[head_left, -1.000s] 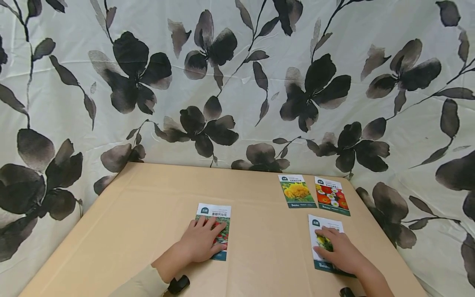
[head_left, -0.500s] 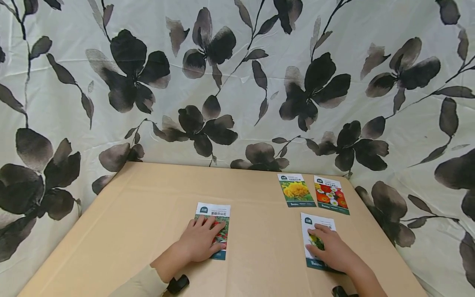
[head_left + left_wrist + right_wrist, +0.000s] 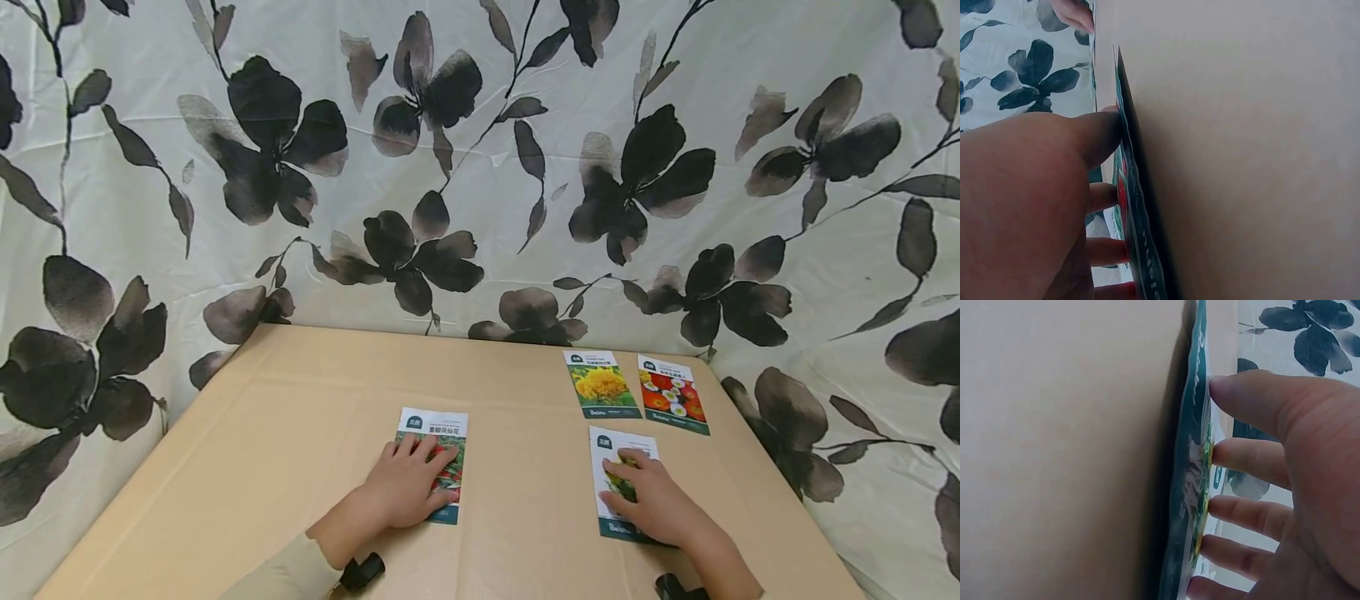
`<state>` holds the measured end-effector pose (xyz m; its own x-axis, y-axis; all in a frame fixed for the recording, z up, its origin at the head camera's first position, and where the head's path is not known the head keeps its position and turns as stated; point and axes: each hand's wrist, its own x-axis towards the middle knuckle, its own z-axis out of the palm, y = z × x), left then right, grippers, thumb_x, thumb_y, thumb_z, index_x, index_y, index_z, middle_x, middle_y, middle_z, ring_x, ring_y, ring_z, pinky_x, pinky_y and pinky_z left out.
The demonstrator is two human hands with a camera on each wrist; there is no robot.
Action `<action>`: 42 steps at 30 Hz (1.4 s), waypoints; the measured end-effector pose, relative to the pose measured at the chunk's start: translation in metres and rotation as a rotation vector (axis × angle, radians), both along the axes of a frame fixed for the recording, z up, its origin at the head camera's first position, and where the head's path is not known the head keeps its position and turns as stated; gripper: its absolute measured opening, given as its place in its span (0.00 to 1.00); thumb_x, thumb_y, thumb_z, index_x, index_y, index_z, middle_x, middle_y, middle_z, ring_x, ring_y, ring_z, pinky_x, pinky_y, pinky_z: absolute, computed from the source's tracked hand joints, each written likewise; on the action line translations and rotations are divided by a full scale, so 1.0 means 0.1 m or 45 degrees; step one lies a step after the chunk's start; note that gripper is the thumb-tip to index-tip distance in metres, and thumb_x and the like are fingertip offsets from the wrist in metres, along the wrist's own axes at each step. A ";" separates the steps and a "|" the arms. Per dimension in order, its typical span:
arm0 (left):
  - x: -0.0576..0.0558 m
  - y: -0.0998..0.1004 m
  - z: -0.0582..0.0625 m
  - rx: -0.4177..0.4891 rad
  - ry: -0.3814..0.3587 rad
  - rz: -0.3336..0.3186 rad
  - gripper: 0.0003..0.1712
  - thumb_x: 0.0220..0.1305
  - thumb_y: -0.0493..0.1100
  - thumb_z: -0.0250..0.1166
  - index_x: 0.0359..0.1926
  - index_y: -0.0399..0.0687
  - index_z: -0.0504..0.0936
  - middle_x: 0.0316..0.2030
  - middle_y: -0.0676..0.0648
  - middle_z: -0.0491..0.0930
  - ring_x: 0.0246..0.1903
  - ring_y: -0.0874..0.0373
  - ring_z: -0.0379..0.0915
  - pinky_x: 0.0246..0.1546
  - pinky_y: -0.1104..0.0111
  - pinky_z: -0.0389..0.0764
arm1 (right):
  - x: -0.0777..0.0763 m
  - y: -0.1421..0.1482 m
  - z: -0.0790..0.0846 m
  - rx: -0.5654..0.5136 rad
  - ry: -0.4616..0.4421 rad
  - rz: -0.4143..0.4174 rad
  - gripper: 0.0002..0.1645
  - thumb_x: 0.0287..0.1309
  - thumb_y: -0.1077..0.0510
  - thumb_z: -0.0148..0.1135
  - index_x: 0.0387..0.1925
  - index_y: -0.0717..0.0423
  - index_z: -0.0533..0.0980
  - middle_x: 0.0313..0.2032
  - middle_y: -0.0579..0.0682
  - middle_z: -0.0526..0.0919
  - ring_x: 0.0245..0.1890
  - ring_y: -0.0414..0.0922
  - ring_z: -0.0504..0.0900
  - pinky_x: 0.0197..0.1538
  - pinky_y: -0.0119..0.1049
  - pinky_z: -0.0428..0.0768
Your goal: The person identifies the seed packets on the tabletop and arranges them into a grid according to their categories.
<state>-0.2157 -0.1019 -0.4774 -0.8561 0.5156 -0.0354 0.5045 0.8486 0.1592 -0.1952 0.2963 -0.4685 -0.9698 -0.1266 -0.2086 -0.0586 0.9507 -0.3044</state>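
Note:
My left hand (image 3: 408,485) rests on a seed packet with red flowers (image 3: 454,427) lying on the table left of centre. In the left wrist view its thumb and fingertips touch the face of that packet (image 3: 1141,231). On the right, my right hand (image 3: 651,500) presses its fingertips onto a white seed packet with a yellow-and-green picture (image 3: 606,454). The right wrist view shows the thumb and spread fingers on top of this packet (image 3: 1185,481), none beneath it. The hands cover part of both pictures.
Behind the right hand lie a packet with a yellow flower (image 3: 602,385) and one with red and white flowers (image 3: 672,396), side by side near the far edge of the tan table (image 3: 330,400). A floral cloth (image 3: 525,208) hangs behind.
My right hand has slid the white packet leftward across the table, away from the right edge. The left hand and its packet have stayed put.

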 end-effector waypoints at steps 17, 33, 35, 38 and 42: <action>-0.01 0.00 0.00 -0.003 0.004 0.003 0.38 0.69 0.70 0.59 0.73 0.60 0.71 0.70 0.42 0.68 0.62 0.41 0.63 0.57 0.44 0.68 | -0.02 -0.04 0.01 0.052 0.032 0.037 0.39 0.59 0.34 0.69 0.66 0.49 0.78 0.65 0.56 0.75 0.61 0.56 0.72 0.62 0.63 0.76; -0.01 0.00 0.02 -0.005 -0.007 0.000 0.38 0.69 0.70 0.58 0.73 0.59 0.71 0.70 0.42 0.68 0.62 0.41 0.63 0.58 0.44 0.68 | -0.04 -0.22 0.04 0.056 0.046 0.088 0.39 0.59 0.33 0.68 0.68 0.46 0.76 0.66 0.55 0.75 0.64 0.59 0.72 0.63 0.68 0.73; -0.01 0.00 0.01 -0.010 -0.010 0.003 0.38 0.70 0.70 0.58 0.74 0.60 0.71 0.70 0.42 0.68 0.63 0.41 0.63 0.58 0.44 0.68 | -0.04 -0.22 0.04 0.049 0.045 0.079 0.39 0.59 0.34 0.68 0.67 0.46 0.76 0.65 0.55 0.75 0.64 0.59 0.72 0.64 0.67 0.73; -0.02 0.01 0.00 -0.023 -0.005 0.007 0.38 0.70 0.70 0.57 0.74 0.60 0.70 0.70 0.43 0.67 0.63 0.41 0.63 0.58 0.44 0.68 | -0.04 -0.22 0.03 0.040 0.054 0.070 0.38 0.60 0.34 0.69 0.67 0.44 0.75 0.65 0.54 0.75 0.62 0.57 0.72 0.64 0.66 0.73; -0.03 0.01 0.00 -0.035 0.001 0.009 0.38 0.70 0.70 0.57 0.74 0.61 0.70 0.70 0.43 0.67 0.63 0.41 0.62 0.58 0.44 0.68 | -0.04 -0.21 0.03 0.026 0.058 0.061 0.37 0.59 0.34 0.69 0.65 0.43 0.75 0.63 0.53 0.76 0.60 0.55 0.72 0.64 0.65 0.74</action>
